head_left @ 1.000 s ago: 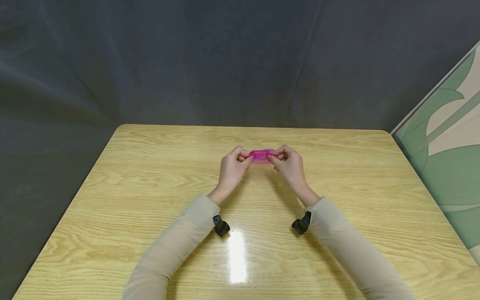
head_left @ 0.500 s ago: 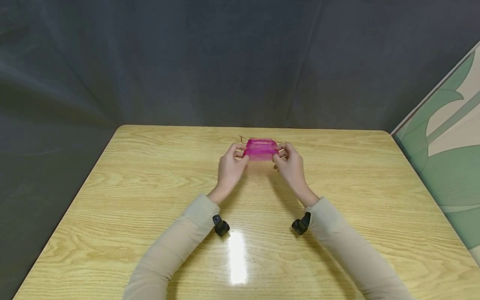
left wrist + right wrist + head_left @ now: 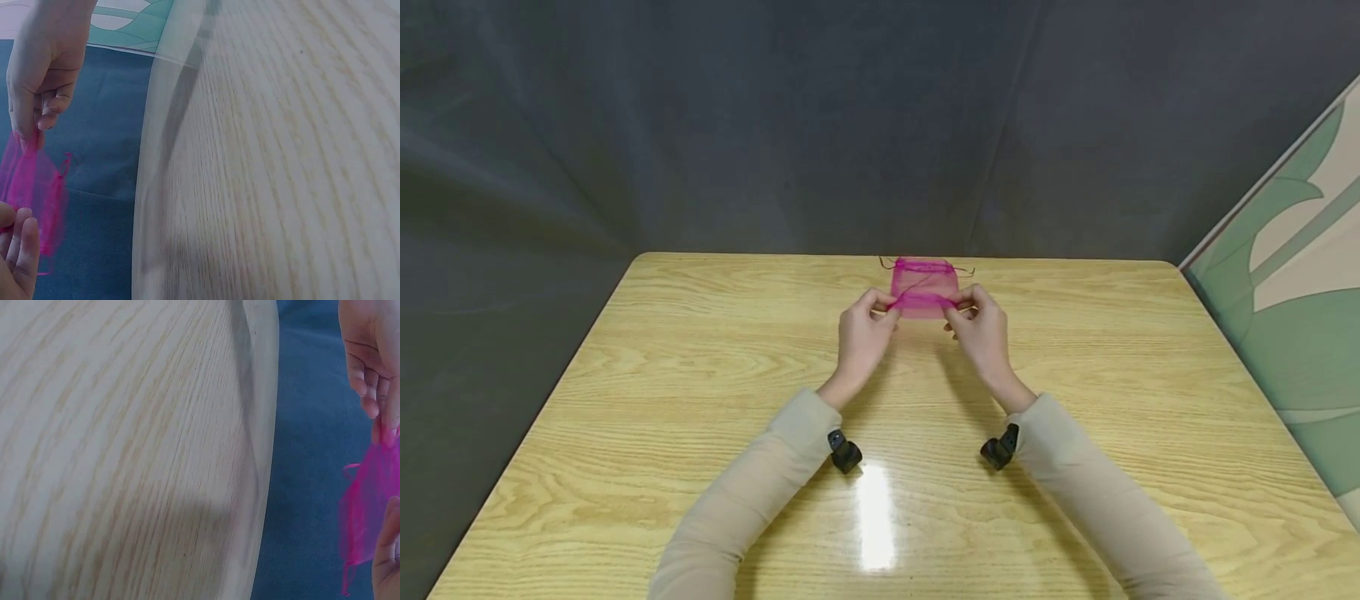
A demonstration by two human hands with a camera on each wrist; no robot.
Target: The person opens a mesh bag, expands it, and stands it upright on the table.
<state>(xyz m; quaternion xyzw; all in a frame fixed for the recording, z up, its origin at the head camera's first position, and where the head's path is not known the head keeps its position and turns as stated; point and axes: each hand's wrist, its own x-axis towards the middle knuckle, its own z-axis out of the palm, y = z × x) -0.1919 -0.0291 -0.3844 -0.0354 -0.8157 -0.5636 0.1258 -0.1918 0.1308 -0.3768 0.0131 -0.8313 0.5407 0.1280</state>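
Note:
A sheer magenta drawstring pouch (image 3: 925, 282) stretches between my two hands near the table's far edge. Its gathered end with thin cords points away from me, and a darker folded band runs across between the fingers. My left hand (image 3: 863, 335) pinches the pouch's left side between thumb and fingers. On the opposite side, my right hand (image 3: 985, 335) pinches it the same way. In the left wrist view the pouch (image 3: 51, 200) hangs between both hands with a cord loop sticking out. The right wrist view shows the pouch (image 3: 367, 500) partly cut off by the frame.
The light wood table (image 3: 700, 400) carries the shadows of both arms and a bright glare patch. Behind it hangs a dark curtain (image 3: 820, 125). A green and beige patterned panel (image 3: 1285, 317) stands along the right side. A small black camera sits on each wrist.
The pouch was bunched small between the fingers; it has unfolded away from me, its corded end now reaching the far table edge. Both hands have kept nearly the same place.

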